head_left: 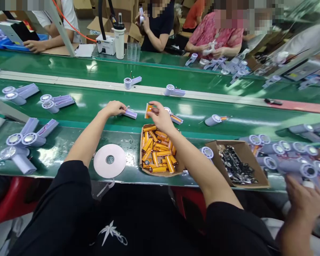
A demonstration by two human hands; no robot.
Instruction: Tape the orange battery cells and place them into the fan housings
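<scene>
My left hand (114,108) has its fingers closed on a lavender plastic fan housing (130,113), whose handle points right; the hand hides its round end. Held between the thumb and fingers of my right hand (161,116) is an orange battery (148,110) with a pale strip along one side. Just behind the right hand lies another lavender housing (176,118) with an orange piece in its handle. Below it, a cardboard box (141,151) holds many orange batteries (160,153). A white roll of tape (102,161) lies flat to the left of the box.
Several lavender housings (53,103) lie on the green conveyor belt (96,122) and on the bench at left. A cardboard box of small dark metal parts (236,165) stands at right, beside clustered housings (288,153). A co-worker's hands (305,199) are at lower right; other people sit opposite.
</scene>
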